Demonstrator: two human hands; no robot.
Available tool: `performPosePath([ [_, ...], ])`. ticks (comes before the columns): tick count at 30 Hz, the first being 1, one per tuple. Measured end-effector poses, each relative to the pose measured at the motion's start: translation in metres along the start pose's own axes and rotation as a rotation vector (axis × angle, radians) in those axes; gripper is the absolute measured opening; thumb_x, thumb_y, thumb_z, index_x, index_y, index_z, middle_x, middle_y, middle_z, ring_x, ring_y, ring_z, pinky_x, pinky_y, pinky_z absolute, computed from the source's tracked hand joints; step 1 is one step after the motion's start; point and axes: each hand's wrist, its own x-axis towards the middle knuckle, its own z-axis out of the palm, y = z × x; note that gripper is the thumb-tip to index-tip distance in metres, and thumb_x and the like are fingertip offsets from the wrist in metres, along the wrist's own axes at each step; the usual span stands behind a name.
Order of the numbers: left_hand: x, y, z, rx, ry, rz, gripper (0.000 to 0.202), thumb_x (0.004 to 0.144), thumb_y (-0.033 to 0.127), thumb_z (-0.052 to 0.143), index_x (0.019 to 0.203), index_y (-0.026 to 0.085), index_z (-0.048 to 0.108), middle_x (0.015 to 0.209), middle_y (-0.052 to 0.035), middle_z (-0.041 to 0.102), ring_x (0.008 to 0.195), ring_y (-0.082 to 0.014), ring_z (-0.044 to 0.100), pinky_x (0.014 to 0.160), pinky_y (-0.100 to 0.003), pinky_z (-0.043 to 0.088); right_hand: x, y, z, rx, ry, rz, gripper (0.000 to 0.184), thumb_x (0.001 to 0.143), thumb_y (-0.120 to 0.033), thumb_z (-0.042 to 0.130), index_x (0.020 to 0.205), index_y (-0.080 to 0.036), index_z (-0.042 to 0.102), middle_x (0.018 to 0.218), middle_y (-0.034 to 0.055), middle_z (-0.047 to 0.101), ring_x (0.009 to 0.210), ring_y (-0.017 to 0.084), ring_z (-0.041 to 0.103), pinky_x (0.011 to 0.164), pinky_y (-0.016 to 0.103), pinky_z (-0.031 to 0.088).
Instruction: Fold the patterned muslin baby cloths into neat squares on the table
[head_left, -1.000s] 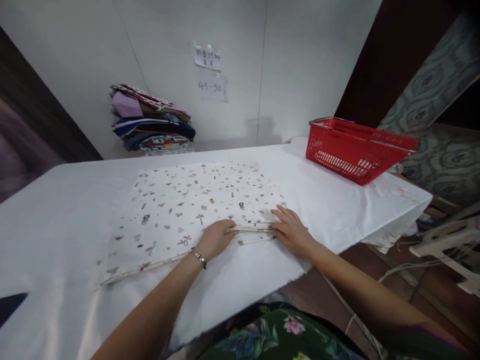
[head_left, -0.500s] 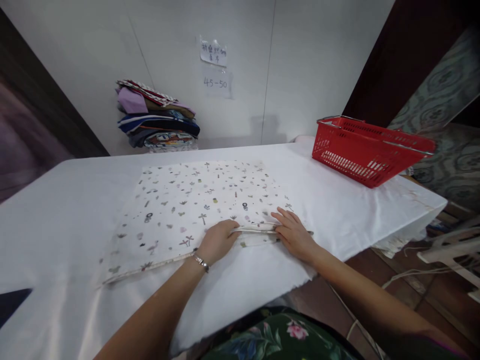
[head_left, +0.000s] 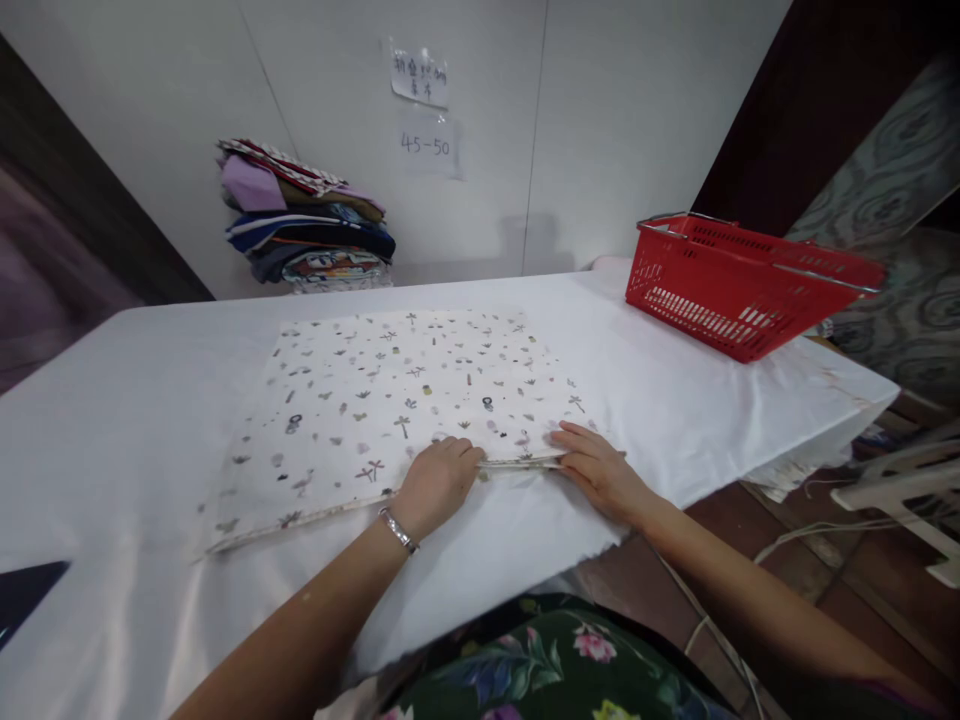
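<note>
A white cloth printed with small dark and pink motifs (head_left: 390, 400) lies flat on the white-covered table (head_left: 112, 420). My left hand (head_left: 439, 480), with a bracelet at the wrist, is curled over the cloth's near edge. My right hand (head_left: 596, 465) pinches that same near edge a little to the right, close to the cloth's right corner. Between the two hands the edge is folded up into a thin ridge.
A red plastic basket (head_left: 742, 285) stands at the table's back right corner. A stack of folded fabrics (head_left: 304, 225) rests against the wall at the back left. Paper notes (head_left: 424, 110) hang on the wall. White cords lie on the floor at the right.
Both hands stay on the cloth's near edge. The folded ridge between them looks flatter and the view has shifted slightly.
</note>
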Motion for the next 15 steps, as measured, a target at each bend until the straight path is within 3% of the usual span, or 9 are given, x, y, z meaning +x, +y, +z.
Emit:
performPosePath([
  [5,-0.005,0.001,0.001,0.054,-0.009,0.057,0.017,0.086,0.013,0.04,0.088,0.017,0.057,0.079,-0.0034,0.057,0.074,-0.0179,0.05,0.065,-0.03,0.039,0.002,0.004,0.002,0.052,-0.017,0.007,0.017,0.089,-0.019,0.045,0.092,-0.02,0.062,0.111,0.0067,0.061,0.108,0.02,0.052,0.09,0.041,0.046],
  [15,-0.011,-0.001,0.006,0.085,-0.011,0.105,0.021,0.081,0.003,0.042,0.087,0.018,0.055,0.081,-0.0027,0.056,0.073,-0.0168,0.048,0.062,-0.029,0.036,0.003,0.011,0.011,0.042,-0.033,0.066,0.018,0.091,-0.025,0.043,0.099,-0.022,0.059,0.105,0.006,0.064,0.096,0.018,0.058,0.082,0.037,0.049],
])
